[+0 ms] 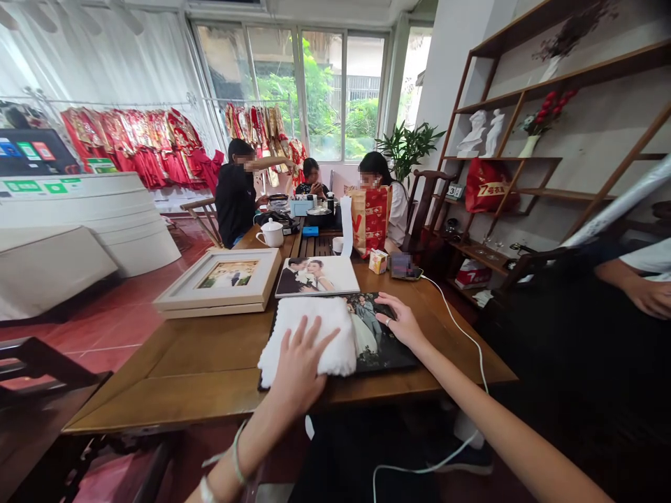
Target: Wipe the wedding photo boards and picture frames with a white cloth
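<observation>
My left hand [298, 363] lies flat, fingers spread, on a white folded cloth [314, 328]. The cloth rests on a dark wedding photo panel [380, 346] lying at the near edge of the wooden table [210, 363]. My right hand [401, 320] presses flat on the panel's right side, fingers stretched out. Just beyond the panel lies a second wedding photo [317, 276], and to its left a stack of white picture frames [220, 279].
Three people sit at the far end of the table around a tea tray, a white teapot [271, 232] and a red bag [371, 218]. A white cable [461, 335] runs off the table's right edge. Another person's arm [637, 283] is at right. Shelves line the right wall.
</observation>
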`<state>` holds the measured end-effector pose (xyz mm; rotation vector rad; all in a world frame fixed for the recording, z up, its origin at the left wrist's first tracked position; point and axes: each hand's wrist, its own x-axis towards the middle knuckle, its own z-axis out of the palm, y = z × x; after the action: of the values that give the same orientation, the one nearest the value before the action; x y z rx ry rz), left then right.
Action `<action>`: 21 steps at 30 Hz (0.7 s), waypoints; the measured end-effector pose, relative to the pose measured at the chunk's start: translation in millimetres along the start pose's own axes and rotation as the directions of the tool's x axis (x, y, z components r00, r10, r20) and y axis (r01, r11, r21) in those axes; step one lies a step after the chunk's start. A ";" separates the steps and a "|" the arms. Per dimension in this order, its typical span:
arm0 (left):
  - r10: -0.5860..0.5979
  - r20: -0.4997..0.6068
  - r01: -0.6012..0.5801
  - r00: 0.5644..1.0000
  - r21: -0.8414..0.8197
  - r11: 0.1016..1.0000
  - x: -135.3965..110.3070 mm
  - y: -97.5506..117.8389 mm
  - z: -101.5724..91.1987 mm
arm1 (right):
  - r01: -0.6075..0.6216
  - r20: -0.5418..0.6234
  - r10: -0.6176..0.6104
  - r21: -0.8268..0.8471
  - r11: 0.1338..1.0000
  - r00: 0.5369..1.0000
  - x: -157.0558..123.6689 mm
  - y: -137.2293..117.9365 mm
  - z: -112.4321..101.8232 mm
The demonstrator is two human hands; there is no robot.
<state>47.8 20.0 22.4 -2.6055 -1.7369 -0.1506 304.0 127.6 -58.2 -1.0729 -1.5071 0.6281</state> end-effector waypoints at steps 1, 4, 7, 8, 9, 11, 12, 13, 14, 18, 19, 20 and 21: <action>0.000 0.028 0.000 1.000 -0.004 1.000 -15.0 7.1 -0.7 | 0.003 0.002 -0.003 0.002 1.000 1.000 0.0 -0.5 0.0; -0.012 0.052 0.012 0.999 -0.009 1.000 -46.9 20.5 -0.4 | 0.017 0.018 -0.017 -0.003 1.000 1.000 -0.4 -3.6 -0.8; -0.008 -0.013 0.007 1.000 -0.022 1.000 -42.2 13.8 0.1 | 0.027 0.048 -0.026 -0.020 0.999 0.998 -1.2 -8.9 -1.9; -0.006 -0.042 0.005 0.999 -0.027 1.000 -32.9 7.5 -0.4 | 0.029 0.054 -0.027 -0.031 0.999 0.998 -1.3 -10.7 -2.1; -0.004 -0.069 0.002 0.998 -0.031 1.000 -21.1 -0.1 -1.2 | 0.029 0.055 -0.027 -0.042 0.999 0.998 -1.3 -12.3 -2.3; 0.002 -0.106 -0.006 0.994 -0.037 0.999 5.6 -16.2 -3.2 | 0.029 0.050 -0.026 -0.059 0.998 0.998 -0.5 -14.2 -2.2; 0.015 -0.113 -0.020 0.993 -0.040 0.999 18.7 -23.6 -4.1 | 0.028 0.047 -0.026 -0.058 0.998 0.999 0.4 -14.4 -1.9; 0.022 -0.127 -0.027 0.992 -0.039 0.999 31.0 -29.9 -4.7 | 0.026 0.043 -0.024 -0.052 0.998 0.999 1.8 -14.1 -1.5; 0.027 -0.138 -0.032 0.990 -0.032 0.999 41.9 -34.8 -4.9 | 0.021 0.040 -0.020 -0.041 0.999 0.999 3.6 -13.3 -1.0; 0.070 -0.117 -0.069 0.991 0.015 0.998 72.2 -41.9 -2.3 | 0.010 0.024 -0.010 -0.009 1.000 1.000 11.7 -8.6 1.7; 0.086 -0.101 -0.084 0.991 0.021 0.996 77.1 -41.9 -1.2 | 0.015 0.021 -0.014 -0.015 1.000 1.000 13.1 -7.7 2.3; 0.097 -0.089 -0.095 0.991 0.023 0.995 81.1 -41.7 -0.2 | 0.022 0.017 -0.022 -0.027 0.999 1.000 13.9 -7.1 2.8; 0.101 -0.082 -0.100 0.991 0.024 0.995 84.1 -41.5 0.6 | 0.030 0.014 -0.030 -0.040 0.999 0.999 14.2 -6.7 3.3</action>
<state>41.7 113.5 26.9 -2.6247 -1.5697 -0.2362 299.5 137.7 -46.6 -1.0765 -1.5504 0.5875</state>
